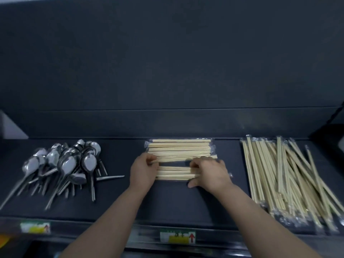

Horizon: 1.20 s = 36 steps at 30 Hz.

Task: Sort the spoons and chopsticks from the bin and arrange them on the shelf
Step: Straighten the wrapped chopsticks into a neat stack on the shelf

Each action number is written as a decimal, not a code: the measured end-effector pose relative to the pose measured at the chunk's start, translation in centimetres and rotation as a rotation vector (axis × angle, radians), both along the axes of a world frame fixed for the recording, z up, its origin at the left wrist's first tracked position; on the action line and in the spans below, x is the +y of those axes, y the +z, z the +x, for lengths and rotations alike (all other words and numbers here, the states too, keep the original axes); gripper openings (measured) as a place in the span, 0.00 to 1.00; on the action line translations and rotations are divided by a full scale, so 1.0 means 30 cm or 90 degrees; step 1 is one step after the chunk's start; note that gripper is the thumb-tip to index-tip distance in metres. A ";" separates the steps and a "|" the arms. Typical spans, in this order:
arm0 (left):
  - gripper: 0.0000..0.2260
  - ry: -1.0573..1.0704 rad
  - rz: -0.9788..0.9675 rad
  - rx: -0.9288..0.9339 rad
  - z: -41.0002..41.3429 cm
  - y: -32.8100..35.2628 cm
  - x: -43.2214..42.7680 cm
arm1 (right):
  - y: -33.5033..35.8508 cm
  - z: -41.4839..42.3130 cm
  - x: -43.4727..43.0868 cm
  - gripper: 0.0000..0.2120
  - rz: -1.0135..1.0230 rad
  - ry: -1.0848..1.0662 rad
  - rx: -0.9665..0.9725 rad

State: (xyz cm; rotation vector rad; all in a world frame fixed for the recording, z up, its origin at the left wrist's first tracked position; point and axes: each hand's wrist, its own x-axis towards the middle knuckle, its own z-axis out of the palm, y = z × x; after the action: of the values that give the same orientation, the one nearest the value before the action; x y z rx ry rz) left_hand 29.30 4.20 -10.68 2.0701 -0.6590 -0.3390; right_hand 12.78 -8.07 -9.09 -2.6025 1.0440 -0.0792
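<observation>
Shelf point(167, 202): spoons point(61, 164) heaped at left, loose wrapped chopstick pile point(290, 174) at right, lying near-to-far. Centre: sorted chopsticks point(180, 149) laid left-right in a row, with a gap between the far and near batches. Left grip point(143, 170) pinches the left end of a pair at the gap. Right grip point(210, 174) has fingers curled over the right part of the near batch, thumb on the shelf. Price label point(177, 237) on the near edge.
</observation>
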 end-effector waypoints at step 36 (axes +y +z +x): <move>0.53 -0.171 0.142 -0.197 0.114 -0.143 -0.095 | -0.091 0.050 -0.085 0.61 0.177 -0.205 -0.075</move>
State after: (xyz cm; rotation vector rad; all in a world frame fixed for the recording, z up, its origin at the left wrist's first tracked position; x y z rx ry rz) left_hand 32.71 1.35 -14.96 2.2732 -1.1354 -0.2536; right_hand 14.27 -10.62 -11.81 -2.1410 1.3181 -0.1512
